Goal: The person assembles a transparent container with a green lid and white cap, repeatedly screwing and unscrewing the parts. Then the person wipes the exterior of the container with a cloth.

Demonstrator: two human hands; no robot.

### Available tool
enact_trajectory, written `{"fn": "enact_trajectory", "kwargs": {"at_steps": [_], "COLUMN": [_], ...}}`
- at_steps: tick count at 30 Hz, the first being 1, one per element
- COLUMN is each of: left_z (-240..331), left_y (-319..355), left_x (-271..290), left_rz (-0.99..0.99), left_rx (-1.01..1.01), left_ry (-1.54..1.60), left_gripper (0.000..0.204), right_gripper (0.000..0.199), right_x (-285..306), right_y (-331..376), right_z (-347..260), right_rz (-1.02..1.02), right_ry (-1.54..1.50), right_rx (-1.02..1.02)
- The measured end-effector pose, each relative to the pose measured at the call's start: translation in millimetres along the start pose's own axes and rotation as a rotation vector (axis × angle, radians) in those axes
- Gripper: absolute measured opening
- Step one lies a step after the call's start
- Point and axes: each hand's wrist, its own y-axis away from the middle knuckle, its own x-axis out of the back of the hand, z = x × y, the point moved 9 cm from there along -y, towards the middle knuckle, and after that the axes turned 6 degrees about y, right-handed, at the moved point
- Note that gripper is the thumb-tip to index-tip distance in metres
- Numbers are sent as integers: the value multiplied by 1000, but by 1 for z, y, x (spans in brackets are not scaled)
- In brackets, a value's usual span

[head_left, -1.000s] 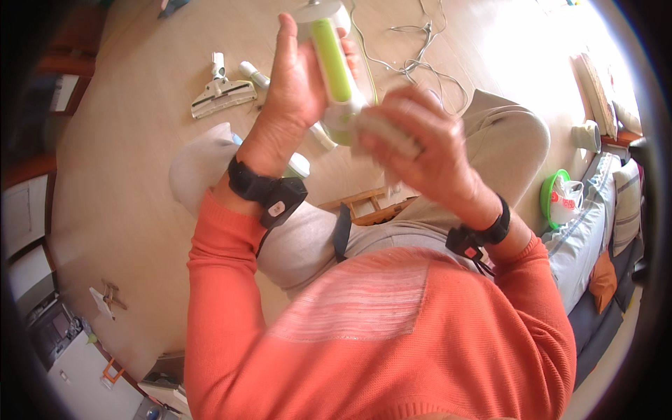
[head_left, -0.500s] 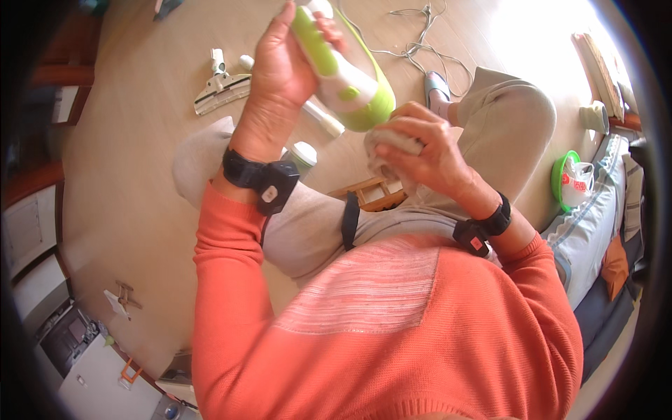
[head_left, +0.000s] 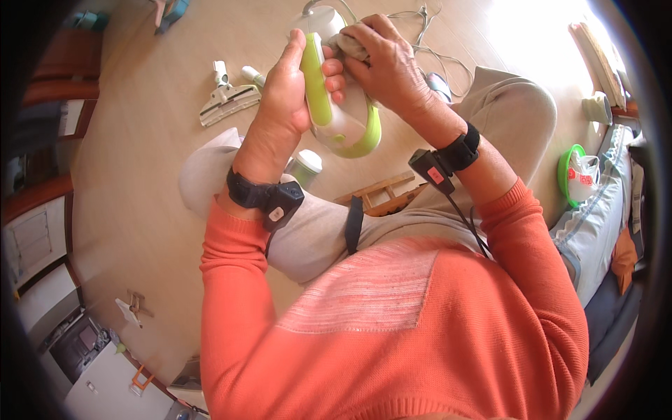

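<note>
My left hand point(head_left: 283, 87) grips the lime-green handle of a green-and-white handheld vacuum cleaner point(head_left: 358, 143), its fingers wrapped through the handle loop. The rounded green end points down toward my lap, and a white part with a cord is at the far end. In my right hand point(head_left: 393, 66) is a bunched greyish cloth point(head_left: 350, 47), pressed against the cleaner's far part beside the handle. Part of the cleaner is hidden behind my right hand. A clear container with a white lid point(head_left: 306, 165) stands near my left thigh.
A white floor head point(head_left: 229, 103) and a white tube end point(head_left: 253, 75) lie on the floor. Loose cable point(head_left: 448, 59) coils ahead to the right. A low wooden stool point(head_left: 383, 194) is between my legs. At right, a green basin point(head_left: 563, 173) holds a white bag point(head_left: 582, 183).
My right hand has moved the cloth from the cleaner's green lower end up to its far part. The cleaner has shifted slightly toward me and turned more upright.
</note>
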Motion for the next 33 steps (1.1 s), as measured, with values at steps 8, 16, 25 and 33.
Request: {"fn": "enact_trajectory", "kwargs": {"at_steps": [8, 16, 25, 33], "left_z": [10, -4, 5, -24], "left_y": [5, 8, 10, 15], "left_x": [13, 11, 2, -10], "left_rz": [53, 54, -104, -150], "left_rx": [-120, 35, 79, 197], "left_ry": [-252, -264, 33, 83], "left_gripper": [57, 55, 55, 51], "right_gripper": [23, 24, 35, 34], "right_x": [-2, -15, 30, 2], "right_y": [30, 37, 76, -4], "right_z": [-3, 4, 50, 92], "right_rz": [-432, -500, -30, 196], "right_ry": [-139, -190, -418, -199], "right_rx": [-134, 8, -393, -411]}}
